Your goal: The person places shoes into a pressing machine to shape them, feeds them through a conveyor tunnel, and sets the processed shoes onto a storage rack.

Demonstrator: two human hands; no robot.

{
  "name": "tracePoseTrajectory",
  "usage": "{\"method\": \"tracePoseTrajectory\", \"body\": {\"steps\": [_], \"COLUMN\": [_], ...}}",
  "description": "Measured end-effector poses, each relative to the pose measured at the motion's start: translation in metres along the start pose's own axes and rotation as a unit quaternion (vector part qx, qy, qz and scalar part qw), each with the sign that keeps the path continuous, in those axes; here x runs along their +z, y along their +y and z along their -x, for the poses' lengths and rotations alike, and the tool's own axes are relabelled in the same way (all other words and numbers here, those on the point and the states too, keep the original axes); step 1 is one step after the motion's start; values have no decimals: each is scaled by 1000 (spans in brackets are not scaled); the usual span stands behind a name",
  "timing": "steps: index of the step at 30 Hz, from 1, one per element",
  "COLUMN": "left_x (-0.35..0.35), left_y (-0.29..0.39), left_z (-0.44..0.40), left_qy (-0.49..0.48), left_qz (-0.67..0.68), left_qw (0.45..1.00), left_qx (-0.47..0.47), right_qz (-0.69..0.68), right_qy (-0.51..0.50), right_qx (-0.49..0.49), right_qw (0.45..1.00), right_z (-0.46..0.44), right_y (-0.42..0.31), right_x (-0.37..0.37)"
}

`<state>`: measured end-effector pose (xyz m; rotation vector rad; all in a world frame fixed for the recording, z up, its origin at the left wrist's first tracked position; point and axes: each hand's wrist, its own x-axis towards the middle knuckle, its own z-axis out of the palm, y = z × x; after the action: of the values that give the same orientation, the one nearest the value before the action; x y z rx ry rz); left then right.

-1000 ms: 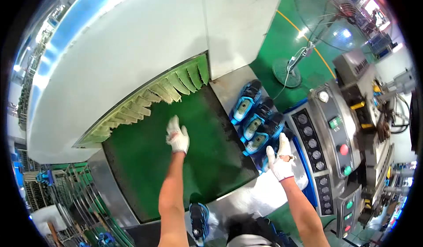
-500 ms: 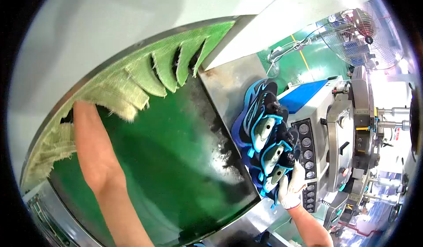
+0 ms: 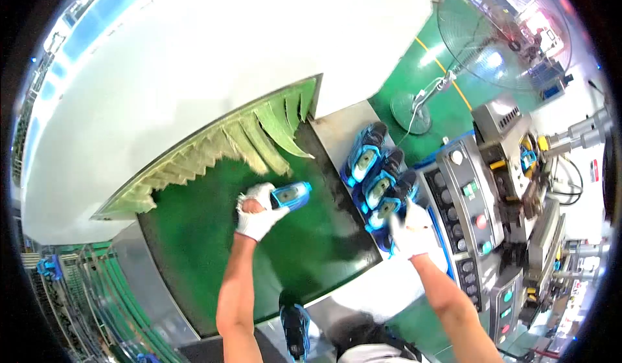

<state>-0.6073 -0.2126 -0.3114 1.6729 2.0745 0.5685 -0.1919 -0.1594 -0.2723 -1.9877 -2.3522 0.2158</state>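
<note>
My left hand [image 3: 256, 214], in a white glove with bare skin showing, grips a blue-edged sneaker [image 3: 293, 196] over the green belt [image 3: 214, 259]. A pale last with a dark hole shows in the sneaker's opening; the hand covers its other end. My right hand [image 3: 412, 230], also white-gloved, is at the near end of a row of blue-and-black sneakers [image 3: 380, 188] on the metal ledge. Motion smears its fingers, so its grip is unclear. Lasts fill these sneakers too. Another blue-and-black sneaker [image 3: 295, 330] is at the bottom, near my body.
Frayed green curtain strips [image 3: 240, 139] hang across the opening of a white machine housing [image 3: 194, 58]. A control panel [image 3: 470, 201] with gauges and buttons stands right of the ledge. Beyond it are a floor fan [image 3: 505, 36] and machinery. Rails [image 3: 110, 298] run at lower left.
My left hand has come out from under the curtain strips and now holds a sneaker over the belt. My right hand remains by the sneaker row. The view has shifted and takes in more.
</note>
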Motion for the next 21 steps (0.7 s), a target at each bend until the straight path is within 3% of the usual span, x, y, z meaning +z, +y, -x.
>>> {"method": "tracePoseTrajectory", "body": {"steps": [1, 2, 4, 6, 7, 8, 10, 12, 13, 14, 16, 17, 18, 19, 21], "left_x": [7, 15, -1, 1, -8, -12, -30, -18, 1, -17, -43, -32, -24, -17, -18], "left_y": [17, 27, 76, 108, 138, 165, 233, 280, 294, 334, 396, 420, 441, 468, 509], "left_z": [28, 61, 105, 139, 154, 167, 173, 179, 188, 174, 155, 152, 148, 131, 113], "left_qy": [-46, -23, -86, -195, -206, -219, -253, -259, -189, -295, -391, -338, -289, -307, -201], "left_qz": [0, 13, 14, 118, 114, 90, 83, 74, 72, 32, 20, 80, 148, 148, 102], "left_qw": [999, 999, 996, 973, 972, 971, 951, 923, 926, 905, 860, 854, 835, 813, 869], "left_qx": [-2, 36, 15, -38, -18, 28, 155, 276, 320, 305, 328, 389, 444, 473, 439], "right_qz": [-37, -73, -64, -172, -192, -211, -318, -120, -169, -218, -442, -384, -373, -471, -615], "right_qy": [4, 9, -25, -133, -166, -200, -380, -436, -388, -337, -358, -372, -414, -396, -333], "right_qx": [-7, -12, -41, -181, -239, -306, -298, -302, -310, -304, -192, -111, -24, 9, 34], "right_qw": [999, 997, 997, 959, 937, 907, 816, 839, 852, 864, 800, 838, 830, 788, 714], "right_z": [3, 6, 20, 46, 69, 93, 115, 129, 139, 147, 163, 178, 183, 200, 239], "right_y": [6, 11, 8, 7, 9, 8, 20, 20, 37, 59, 105, 136, 141, 168, 219], "right_x": [0, -5, -41, -78, -98, -116, -128, -157, -174, -185, -187, -189, -227, -218, -151]}}
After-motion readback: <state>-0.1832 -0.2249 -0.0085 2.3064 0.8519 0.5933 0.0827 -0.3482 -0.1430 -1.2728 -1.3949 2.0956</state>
